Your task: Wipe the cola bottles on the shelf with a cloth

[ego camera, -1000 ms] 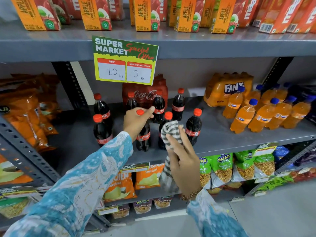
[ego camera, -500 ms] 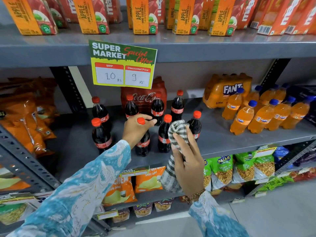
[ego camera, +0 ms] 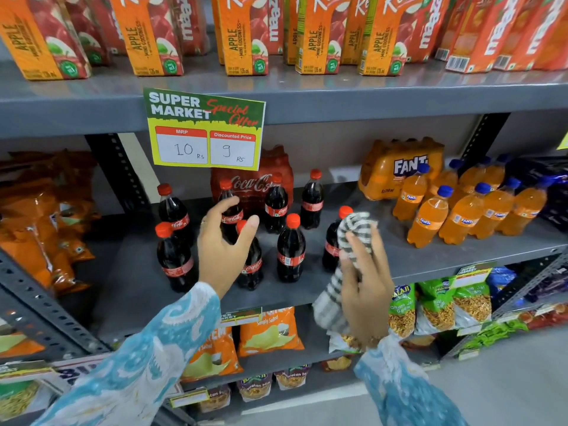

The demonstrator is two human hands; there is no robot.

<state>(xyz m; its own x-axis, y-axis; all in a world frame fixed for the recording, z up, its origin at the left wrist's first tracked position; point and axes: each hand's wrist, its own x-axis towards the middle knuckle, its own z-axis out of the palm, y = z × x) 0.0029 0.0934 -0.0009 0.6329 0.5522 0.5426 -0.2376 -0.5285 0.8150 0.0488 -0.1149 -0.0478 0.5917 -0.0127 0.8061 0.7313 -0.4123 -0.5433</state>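
Note:
Several cola bottles with red caps stand in two rows on the grey middle shelf [ego camera: 430, 256]. My left hand [ego camera: 224, 244] hovers with its fingers spread in front of the second front-row cola bottle [ego camera: 252, 269], holding nothing. My right hand [ego camera: 365, 290] grips a grey-and-white striped cloth [ego camera: 353, 232]. The cloth is pressed against the upper part of the rightmost front cola bottle [ego camera: 330, 250], and only that bottle's red cap and left side show. Between my hands another front-row cola bottle [ego camera: 290, 250] stands untouched.
A shrink-wrapped cola pack [ego camera: 255, 186] stands behind the bottles, under a hanging price sign [ego camera: 204, 130]. Orange soda bottles [ego camera: 461, 213] crowd the shelf's right side and orange snack bags [ego camera: 40, 216] its left. Juice cartons [ego camera: 246, 35] line the shelf above, and chip bags [ego camera: 267, 330] fill the one below.
My left hand let go of the bottle neck it held and opened its fingers. My right hand carried the cloth rightward from the middle front bottle to the rightmost one.

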